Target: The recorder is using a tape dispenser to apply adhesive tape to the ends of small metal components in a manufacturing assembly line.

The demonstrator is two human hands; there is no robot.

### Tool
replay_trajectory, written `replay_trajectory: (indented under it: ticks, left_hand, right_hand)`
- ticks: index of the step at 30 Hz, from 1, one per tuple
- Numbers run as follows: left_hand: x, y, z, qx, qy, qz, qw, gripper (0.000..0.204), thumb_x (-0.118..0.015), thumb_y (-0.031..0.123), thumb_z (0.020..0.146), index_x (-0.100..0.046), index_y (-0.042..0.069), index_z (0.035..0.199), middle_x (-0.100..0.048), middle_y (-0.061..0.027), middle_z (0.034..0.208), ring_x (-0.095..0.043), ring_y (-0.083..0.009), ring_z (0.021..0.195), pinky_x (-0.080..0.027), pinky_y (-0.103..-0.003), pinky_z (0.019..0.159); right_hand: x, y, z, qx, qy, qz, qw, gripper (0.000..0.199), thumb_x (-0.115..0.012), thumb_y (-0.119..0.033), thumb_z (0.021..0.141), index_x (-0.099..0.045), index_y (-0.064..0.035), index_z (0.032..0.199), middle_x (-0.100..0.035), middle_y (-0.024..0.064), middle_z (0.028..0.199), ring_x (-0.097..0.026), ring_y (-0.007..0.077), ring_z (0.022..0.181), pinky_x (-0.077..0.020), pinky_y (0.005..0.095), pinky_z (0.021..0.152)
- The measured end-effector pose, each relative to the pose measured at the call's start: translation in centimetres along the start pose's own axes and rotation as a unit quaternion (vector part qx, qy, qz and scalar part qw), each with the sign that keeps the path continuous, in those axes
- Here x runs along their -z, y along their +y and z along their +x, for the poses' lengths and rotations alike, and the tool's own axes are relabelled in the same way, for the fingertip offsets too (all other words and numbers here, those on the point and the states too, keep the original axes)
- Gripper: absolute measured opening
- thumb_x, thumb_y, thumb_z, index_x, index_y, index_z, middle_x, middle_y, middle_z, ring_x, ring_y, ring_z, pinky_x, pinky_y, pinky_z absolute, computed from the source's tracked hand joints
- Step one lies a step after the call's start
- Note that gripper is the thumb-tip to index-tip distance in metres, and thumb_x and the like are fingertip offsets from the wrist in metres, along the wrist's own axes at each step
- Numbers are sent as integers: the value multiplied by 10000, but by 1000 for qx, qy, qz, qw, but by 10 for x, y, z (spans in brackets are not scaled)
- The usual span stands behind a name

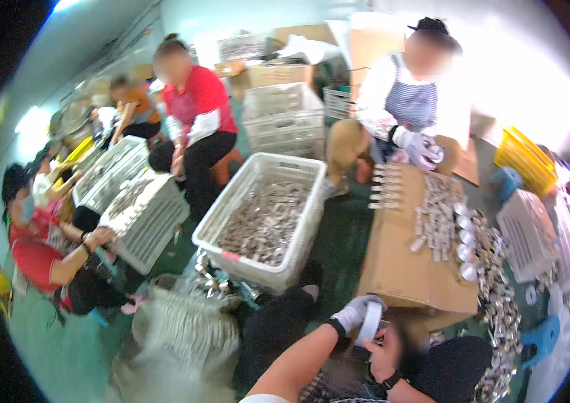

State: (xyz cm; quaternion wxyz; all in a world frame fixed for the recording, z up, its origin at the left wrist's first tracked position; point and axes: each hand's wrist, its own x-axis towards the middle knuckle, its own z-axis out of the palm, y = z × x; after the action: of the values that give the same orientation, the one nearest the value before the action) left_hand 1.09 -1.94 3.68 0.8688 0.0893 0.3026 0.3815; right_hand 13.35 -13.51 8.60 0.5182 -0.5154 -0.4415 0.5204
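2 forearms extend forward; the gloved left hand is curled, and the bare right hand is just beside it.

Yellow crate at right, blue stool lower right; white crates stacked behind.

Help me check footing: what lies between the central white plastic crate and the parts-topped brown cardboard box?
The head view shows dark green floor, with a seated co-worker's foot at the far end and a dark shape nearer.
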Motion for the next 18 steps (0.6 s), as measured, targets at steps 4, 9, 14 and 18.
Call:
replay_trajectory:
  ticks: [4,9,14,18]
  left_hand:
    - [22,-9,17,-16,-50,-35,998,208,-553,202,831,-614,7,872,-651,-141,848,-614,-261,735,-526,-383,708]
    - [28,-19,23,-106,-36,-6,994,167,-607,162,789,-607,6,849,-649,-141,814,-612,-261,723,-516,-373,712]
    - [24,-16,28,-68,-24,-33,997,170,-611,157,780,-604,0,844,-647,-144,796,-611,-262,712,-512,-375,709]
    - [19,-11,21,-30,-44,-33,998,182,-612,170,779,-608,-1,841,-644,-141,783,-608,-258,696,-512,-375,704]
  right_hand:
    - [-3,-7,-3,-31,-11,40,999,279,-682,71,604,-501,-56,773,-492,-23,735,-491,92,675,-397,233,644]
    - [-4,-11,-6,-17,-13,37,999,308,-731,24,616,-473,-70,756,-503,-19,733,-473,78,669,-400,234,639]
    - [1,-1,-2,16,-12,21,1000,293,-709,45,636,-484,-74,780,-488,-38,730,-476,69,662,-385,216,638]
    - [1,-4,-5,-5,-3,29,1000,303,-709,47,645,-475,-76,794,-483,-37,728,-474,64,653,-385,216,621]
